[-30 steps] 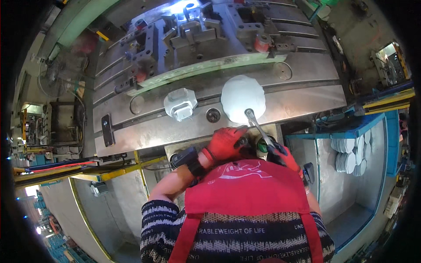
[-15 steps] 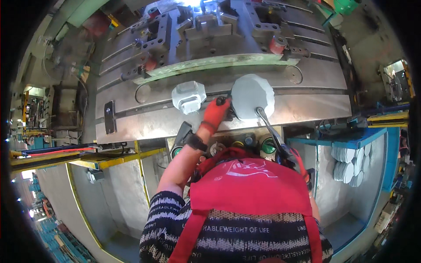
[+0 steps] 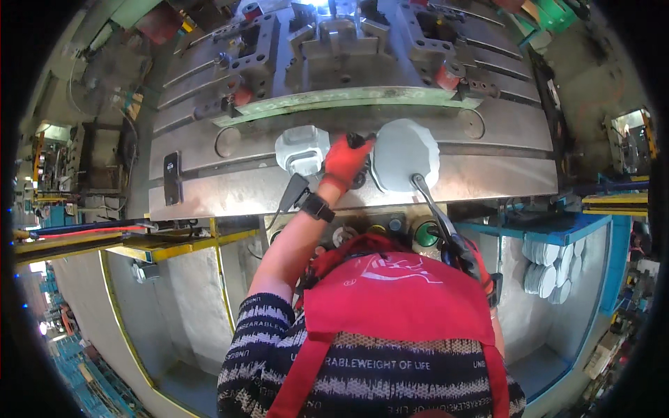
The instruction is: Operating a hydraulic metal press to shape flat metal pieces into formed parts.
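Observation:
My left hand (image 3: 346, 161), in a red glove with a black wrist strap, reaches onto the grey press bed (image 3: 488, 177). It lies between a pale formed metal piece (image 3: 302, 150) and a round pale disc (image 3: 404, 155), fingertips at a small dark spot. Whether it grips anything is unclear. My right hand (image 3: 475, 259), also red-gloved and half hidden by my red apron, is closed on a long metal rod tool (image 3: 435, 216). The tool's tip rests on the near edge of the disc.
A heavy grey die block (image 3: 348, 42) with a green strip stands behind the two pieces. Coloured push buttons (image 3: 425, 233) sit on the press front. A blue bin at the right holds a stack of round blanks (image 3: 550, 268). Yellow rails (image 3: 174, 244) run at the left.
My left hand has gone from near my chest up onto the press bed, ending between the formed piece and the disc. The right hand still holds the rod on the disc.

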A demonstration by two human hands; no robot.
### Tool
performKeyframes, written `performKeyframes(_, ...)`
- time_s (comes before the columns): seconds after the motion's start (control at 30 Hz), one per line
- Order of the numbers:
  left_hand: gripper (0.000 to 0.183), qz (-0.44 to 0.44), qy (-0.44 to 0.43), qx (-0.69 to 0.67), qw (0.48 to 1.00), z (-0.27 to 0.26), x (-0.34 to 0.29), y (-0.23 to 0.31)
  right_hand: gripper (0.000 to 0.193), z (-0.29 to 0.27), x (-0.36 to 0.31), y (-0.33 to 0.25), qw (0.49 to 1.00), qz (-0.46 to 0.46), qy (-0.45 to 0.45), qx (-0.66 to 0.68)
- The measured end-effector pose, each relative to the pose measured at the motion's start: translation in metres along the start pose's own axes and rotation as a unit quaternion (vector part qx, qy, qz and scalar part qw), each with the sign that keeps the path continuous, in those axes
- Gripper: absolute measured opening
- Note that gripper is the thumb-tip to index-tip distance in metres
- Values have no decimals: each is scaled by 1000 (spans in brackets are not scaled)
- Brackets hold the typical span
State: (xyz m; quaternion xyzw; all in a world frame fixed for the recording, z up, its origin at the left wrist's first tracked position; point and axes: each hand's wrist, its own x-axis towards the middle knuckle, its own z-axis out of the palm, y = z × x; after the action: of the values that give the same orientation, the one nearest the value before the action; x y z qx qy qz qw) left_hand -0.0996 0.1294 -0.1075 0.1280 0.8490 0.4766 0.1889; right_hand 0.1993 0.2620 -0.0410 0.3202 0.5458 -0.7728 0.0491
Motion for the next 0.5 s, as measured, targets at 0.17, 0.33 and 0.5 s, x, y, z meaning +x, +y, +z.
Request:
performKeyframes(0.17, 41, -18, -54, 19, 998, 15, 17, -13, 30, 0, -4, 6, 999, -48, 16, -11)
performKeyframes(0.33, 39, -19, -100, -14, 995, 14, 26, -20, 31, -11, 0, 10, 997, -41, -50, 41)
performKeyframes(0.5, 36, -62, -124, -15, 990, 7, 16, 1, 31, -13, -3, 6, 992, 5, -50, 113)
